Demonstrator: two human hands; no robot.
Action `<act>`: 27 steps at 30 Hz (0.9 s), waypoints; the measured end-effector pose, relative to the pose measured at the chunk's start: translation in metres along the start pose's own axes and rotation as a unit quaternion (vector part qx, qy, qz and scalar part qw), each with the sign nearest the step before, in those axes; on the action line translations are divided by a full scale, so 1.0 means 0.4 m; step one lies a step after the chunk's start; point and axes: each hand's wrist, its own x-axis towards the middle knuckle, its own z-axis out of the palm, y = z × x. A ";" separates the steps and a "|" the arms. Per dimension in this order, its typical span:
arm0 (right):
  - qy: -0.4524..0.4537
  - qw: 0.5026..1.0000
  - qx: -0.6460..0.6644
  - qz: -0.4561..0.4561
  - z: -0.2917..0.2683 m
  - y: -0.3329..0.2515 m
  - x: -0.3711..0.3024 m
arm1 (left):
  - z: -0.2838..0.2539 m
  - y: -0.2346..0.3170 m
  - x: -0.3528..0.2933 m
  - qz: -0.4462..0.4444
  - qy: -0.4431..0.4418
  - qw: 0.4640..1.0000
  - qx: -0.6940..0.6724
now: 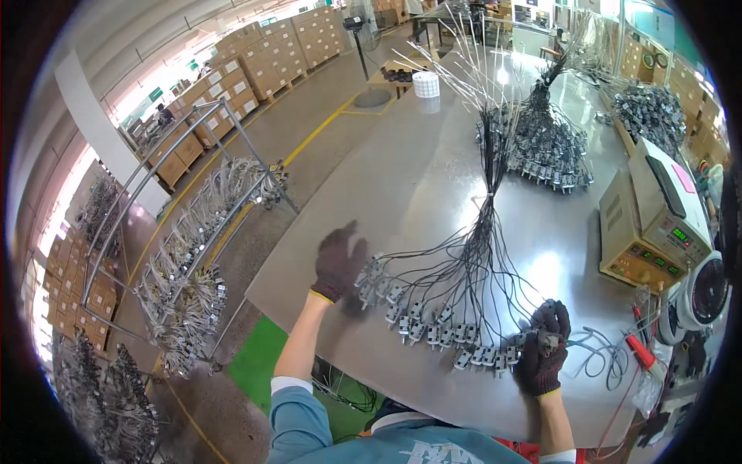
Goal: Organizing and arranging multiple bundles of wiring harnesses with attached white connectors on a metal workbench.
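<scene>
A bundle of black power cords (485, 224) lies on the metal table, gathered at a tie, with pale wire ends fanning out at the far side. Its grey-and-white plugs (440, 334) spread in an arc along the near side. My left hand (340, 259), in a dark knitted glove, is over the table beside the leftmost plugs, fingers apart and holding nothing I can see. At the right end of the arc, my gloved right hand (543, 359) is closed around a small greyish piece, partly hidden by the fingers. Grey cable (607, 352) loops on the table just right of that hand.
A second cord bundle (549, 143) lies farther back. On the right stand a boxy tester (653, 224) with lit displays, a round dial (705, 288) and a red-handled tool (641, 349). A metal rack (220, 135) with hanging cords stands left. A white roll (425, 85) sits at the table's far edge.
</scene>
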 end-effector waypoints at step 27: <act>-0.055 0.974 -0.192 -0.103 -0.051 -0.010 0.094 | -0.106 0.240 -0.130 0.067 -0.137 0.986 0.074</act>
